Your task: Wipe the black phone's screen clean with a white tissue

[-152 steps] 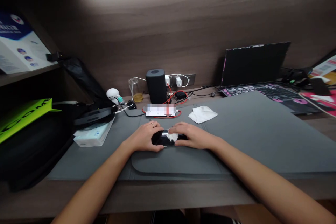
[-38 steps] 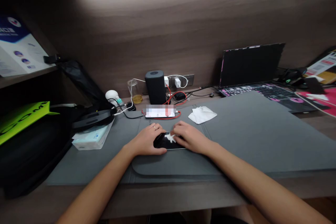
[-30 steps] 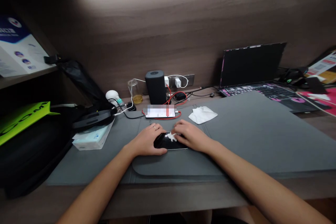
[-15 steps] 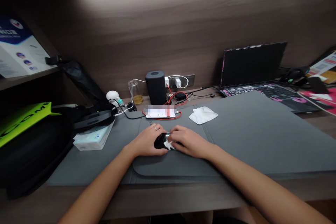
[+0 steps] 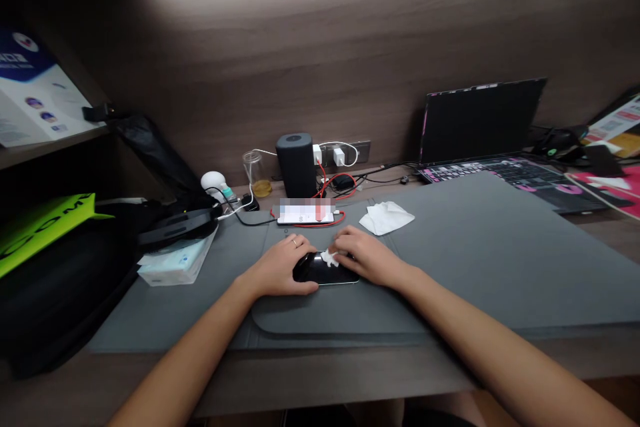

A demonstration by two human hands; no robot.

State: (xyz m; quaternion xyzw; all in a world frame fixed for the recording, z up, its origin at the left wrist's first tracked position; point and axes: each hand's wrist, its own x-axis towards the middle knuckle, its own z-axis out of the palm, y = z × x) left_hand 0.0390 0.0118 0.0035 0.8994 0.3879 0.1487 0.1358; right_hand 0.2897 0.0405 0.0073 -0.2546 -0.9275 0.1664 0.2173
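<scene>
A smartphone (image 5: 327, 273) with a dark, glossy screen lies flat on the grey desk mat (image 5: 465, 260). My left hand (image 5: 281, 269) grips its left end, thumb along the near edge and fingers at the far edge; a ring is on one finger. Pinched in my right hand (image 5: 367, 257) is a small crumpled tissue (image 5: 330, 257), pressed on the upper part of the screen. The phone's right end is partly under my right hand. Beyond lies a second phone (image 5: 305, 215) with a lit screen and a red cable.
A folded white tissue (image 5: 387, 217) lies right of the second phone. Behind stand a black cylindrical speaker (image 5: 297, 167) and a glass jar (image 5: 259, 177). An open laptop (image 5: 483, 123) is at right, a tissue pack (image 5: 177, 260) and black bag (image 5: 65, 293) at left.
My right hand has moved the crumpled tissue away from me and slightly right across the phone screen, uncovering more of its near right part. My left hand keeps its hold.
</scene>
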